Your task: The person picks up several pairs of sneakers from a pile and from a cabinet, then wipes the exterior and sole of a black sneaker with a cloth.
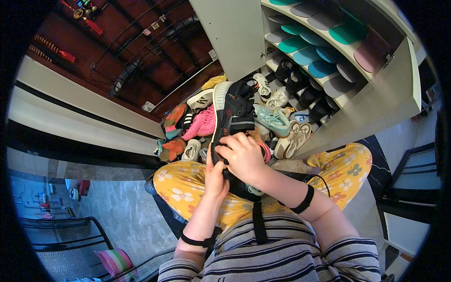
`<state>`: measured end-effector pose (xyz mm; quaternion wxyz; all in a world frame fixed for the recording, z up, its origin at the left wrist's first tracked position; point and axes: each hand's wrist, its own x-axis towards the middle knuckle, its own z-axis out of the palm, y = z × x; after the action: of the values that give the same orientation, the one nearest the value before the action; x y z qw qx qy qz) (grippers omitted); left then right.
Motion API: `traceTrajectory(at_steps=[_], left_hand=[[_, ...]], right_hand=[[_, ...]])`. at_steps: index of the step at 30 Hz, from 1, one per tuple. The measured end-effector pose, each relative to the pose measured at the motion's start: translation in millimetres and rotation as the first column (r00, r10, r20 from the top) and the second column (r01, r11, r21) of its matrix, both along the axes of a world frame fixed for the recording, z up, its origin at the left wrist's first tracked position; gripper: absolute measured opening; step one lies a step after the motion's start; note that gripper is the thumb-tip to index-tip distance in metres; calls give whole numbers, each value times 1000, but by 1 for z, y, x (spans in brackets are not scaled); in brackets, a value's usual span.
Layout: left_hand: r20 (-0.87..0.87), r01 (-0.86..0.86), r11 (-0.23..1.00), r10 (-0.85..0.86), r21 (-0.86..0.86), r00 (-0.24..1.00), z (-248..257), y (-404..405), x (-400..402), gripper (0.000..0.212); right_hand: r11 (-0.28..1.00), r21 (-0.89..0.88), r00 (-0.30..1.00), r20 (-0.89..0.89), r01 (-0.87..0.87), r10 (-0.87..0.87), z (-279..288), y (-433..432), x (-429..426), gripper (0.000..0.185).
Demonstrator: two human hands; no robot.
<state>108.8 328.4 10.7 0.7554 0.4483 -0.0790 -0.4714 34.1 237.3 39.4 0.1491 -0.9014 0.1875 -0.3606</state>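
A black sneaker (234, 109) with a pale midsole is held up in front of my lap. My left hand (215, 178) grips its lower end from the left, with the thumb on the near side. Across that same end lies my right hand (245, 157), its bent fingers on the shoe's edge; the exact contact of some fingertips is hidden. Behind the sneaker lie a bright pink shoe (202, 123) and a mint-green lace-up sneaker (269, 118). A beige shoe pair (293, 140) rests to the right of my hands.
A shoe cabinet (313, 42) stands at the right, doors swung out, its curved shelves lined with coloured slipper-shaped pads and its lowest level holding dark shoes. Its near door (380, 102) juts toward my right knee. Beyond the shoe pile is a dark red door (116, 46) with a wire rack (137, 60).
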Motion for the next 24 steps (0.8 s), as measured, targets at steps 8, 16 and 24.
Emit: traceTrajectory(at_steps=[8,16,24], left_hand=[[112,-15,1000,14,7,994,4,-4,-3,73],[261,-56,998,47,26,964,8,-4,-8,72],[210,-95,994,82,51,974,-8,1,2,71]], right_hand=[[991,-22,990,43,134,-133,0,-19,6,30],[955,-37,936,-192,294,-296,24,-59,9,20],[996,59,943,-329,62,-40,7,-9,-2,20]])
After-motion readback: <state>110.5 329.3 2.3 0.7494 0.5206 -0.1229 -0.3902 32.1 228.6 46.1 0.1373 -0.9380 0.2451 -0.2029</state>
